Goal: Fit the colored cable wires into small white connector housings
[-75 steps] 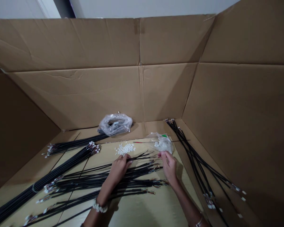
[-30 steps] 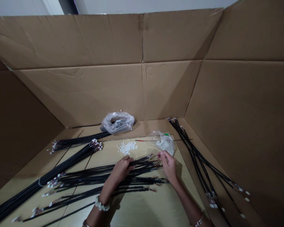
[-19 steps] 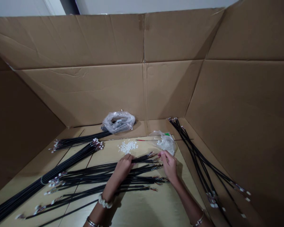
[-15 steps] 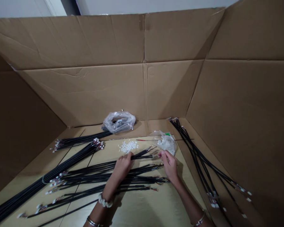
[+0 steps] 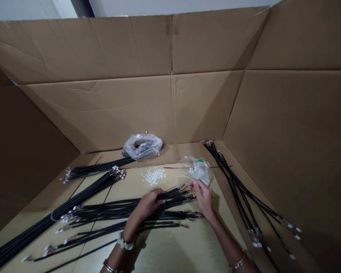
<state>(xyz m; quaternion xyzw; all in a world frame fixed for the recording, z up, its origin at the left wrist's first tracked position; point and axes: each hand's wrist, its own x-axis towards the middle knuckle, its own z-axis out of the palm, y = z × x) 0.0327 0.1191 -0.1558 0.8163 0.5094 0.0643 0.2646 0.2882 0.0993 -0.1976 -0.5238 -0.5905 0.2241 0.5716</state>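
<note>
My left hand (image 5: 150,203) is closed around some of the black cables (image 5: 170,194) in the middle of the table. Their bare coloured wire ends point right, toward my right hand (image 5: 202,193). The fingers of my right hand are pinched together beside those ends; what they hold, if anything, is too small to make out. Just beyond my hands lies a pile of small white connectors (image 5: 154,176). A clear plastic bag (image 5: 201,172) with more white pieces is right behind my right hand.
A thick tied cable bundle (image 5: 74,203) lies at the left. Behind it are more cables and a plastic bag (image 5: 143,147). Loose black cables (image 5: 233,182) run along the right side. Cardboard walls (image 5: 116,110) enclose the back and sides.
My left hand has come slightly nearer, and the cables under it have shifted down toward the other cables. My right hand has hardly moved.
</note>
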